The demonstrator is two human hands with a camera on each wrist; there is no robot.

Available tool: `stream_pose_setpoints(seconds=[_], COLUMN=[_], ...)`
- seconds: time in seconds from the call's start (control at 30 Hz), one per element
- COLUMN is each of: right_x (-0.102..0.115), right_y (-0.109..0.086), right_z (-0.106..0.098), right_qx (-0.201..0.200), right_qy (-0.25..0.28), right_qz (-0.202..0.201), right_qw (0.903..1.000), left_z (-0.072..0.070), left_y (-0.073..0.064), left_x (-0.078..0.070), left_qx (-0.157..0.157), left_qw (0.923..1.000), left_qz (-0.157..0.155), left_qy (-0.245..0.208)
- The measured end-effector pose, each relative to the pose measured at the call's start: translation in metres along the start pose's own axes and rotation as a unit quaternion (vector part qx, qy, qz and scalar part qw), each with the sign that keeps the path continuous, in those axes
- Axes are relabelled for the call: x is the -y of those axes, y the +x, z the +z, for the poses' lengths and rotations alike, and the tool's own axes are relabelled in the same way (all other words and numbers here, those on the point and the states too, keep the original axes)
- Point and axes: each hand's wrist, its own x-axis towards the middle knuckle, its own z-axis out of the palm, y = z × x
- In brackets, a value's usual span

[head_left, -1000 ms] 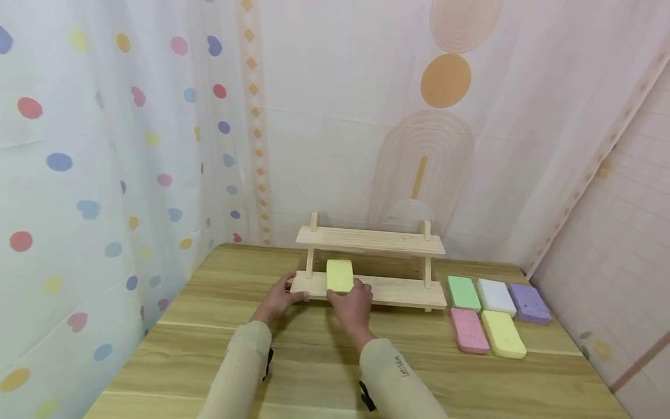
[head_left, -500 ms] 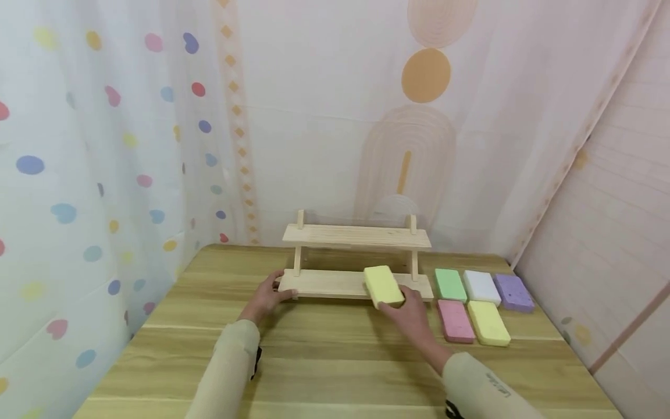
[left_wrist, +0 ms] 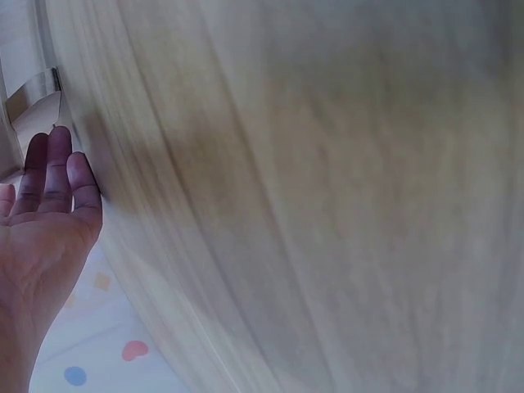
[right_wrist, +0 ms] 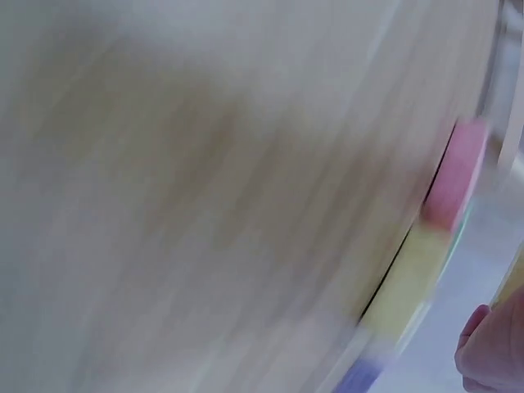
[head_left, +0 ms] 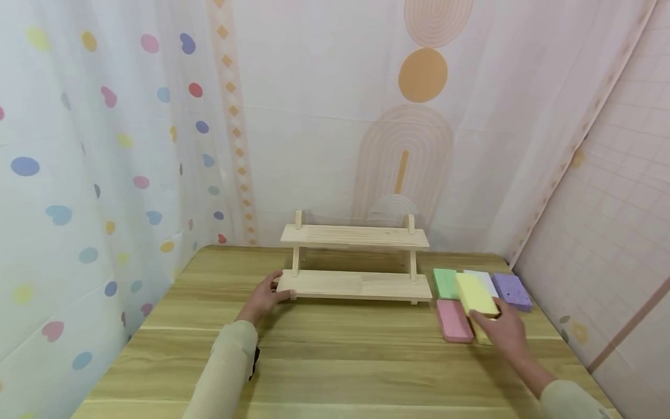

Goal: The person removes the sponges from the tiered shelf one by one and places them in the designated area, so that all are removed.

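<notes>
A two-tier wooden shelf [head_left: 345,285] stands at the back middle of the table. My left hand [head_left: 264,298] holds its lower board by the left end, thumb at the front and fingers around the side. In the left wrist view, the palm and several fingers of that hand [left_wrist: 49,221] show beside the shelf. My right hand [head_left: 508,333] grips a yellow sponge block [head_left: 475,294] between thumb and fingers. That block overlaps the white block [head_left: 488,281] and another yellow block [head_left: 480,335] in the head view, partly hiding both.
On the table's right side lie a green block [head_left: 445,283], a pink block [head_left: 454,322] and a purple block [head_left: 513,291]. Printed curtains [head_left: 324,116] hang behind the wooden table [head_left: 335,361] and along its sides.
My right hand has carried the yellow sponge block from the lower board rightward to the group of blocks. The left hand keeps its place at the shelf's end.
</notes>
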Motion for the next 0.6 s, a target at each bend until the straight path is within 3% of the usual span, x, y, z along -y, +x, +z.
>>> stream_pose_setpoints(seconds=[0.17, 0.3, 0.6], right_x=[-0.037, -0.059, -0.083], right_y=[0.002, 0.002, 0.001], right_z=[-0.031, -0.045, -0.048], right_qx=[-0.007, 0.015, 0.066], right_qy=[-0.029, -0.035, -0.104], right_qz=[0.008, 0.017, 0.034], right_qw=[0.9995, 0.9991, 0.9918], left_z=[-0.004, -0.006, -0.008], left_y=[-0.003, -0.005, -0.010], left_x=[0.002, 0.003, 0.001], left_qx=[-0.003, -0.006, -0.008], left_qw=[1.0000, 1.0000, 0.9999], left_qz=[-0.003, -0.003, -0.007], left_qy=[-0.004, -0.003, -0.003])
